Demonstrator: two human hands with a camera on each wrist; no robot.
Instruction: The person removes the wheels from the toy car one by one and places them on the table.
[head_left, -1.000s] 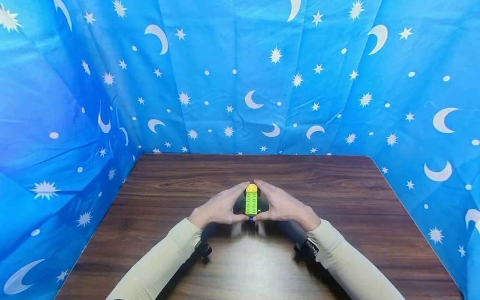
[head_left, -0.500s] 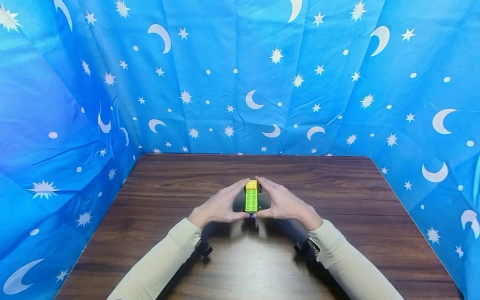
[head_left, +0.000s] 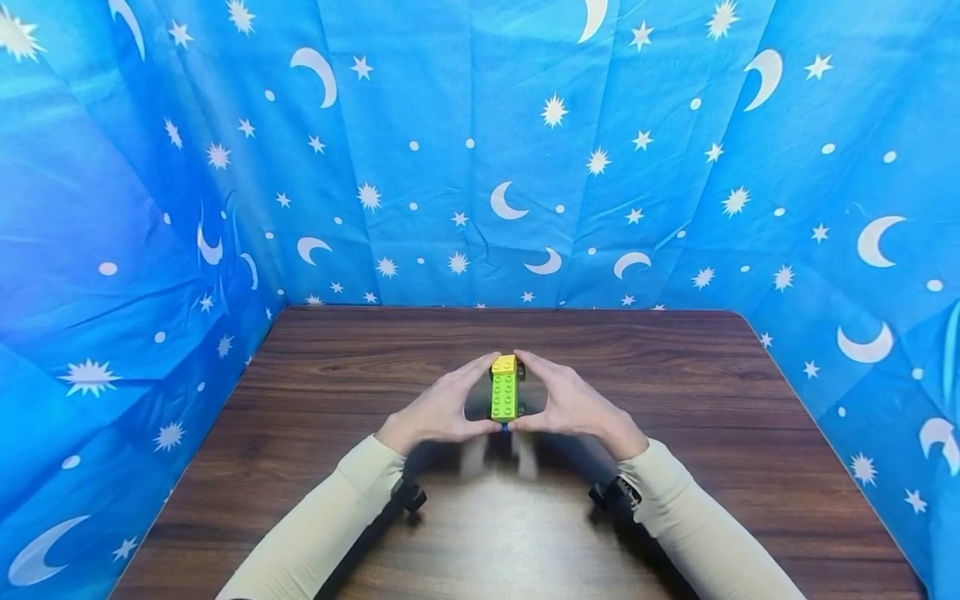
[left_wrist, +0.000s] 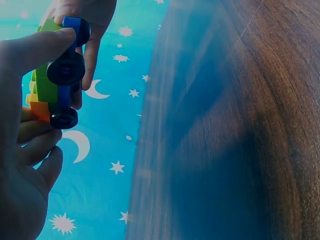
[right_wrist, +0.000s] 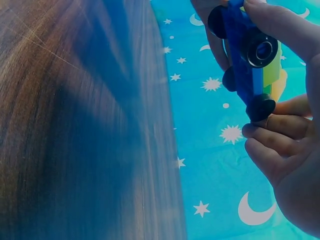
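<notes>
A toy brick car (head_left: 505, 396) is held between both hands over the middle of the table. Its top is lime-green studded brick with a yellow-orange brick at the far end. Beneath, a blue base (right_wrist: 241, 65) carries black wheels (left_wrist: 66, 69). My left hand (head_left: 442, 408) grips the car from the left, thumb at the near end and fingertips at the far end. From the right, my right hand (head_left: 573, 406) holds it the same way. In both wrist views the car is raised off the tabletop, its underside partly seen.
The dark wood-grain table (head_left: 337, 358) spreads around the hands. A blue cloth (head_left: 420, 167) with white moons and stars hangs behind it and along the sides. Each wrist wears a black camera mount (head_left: 408, 497).
Both hands, with the car between them, have shifted slightly up in the head view, away from the body. The grip looks the same.
</notes>
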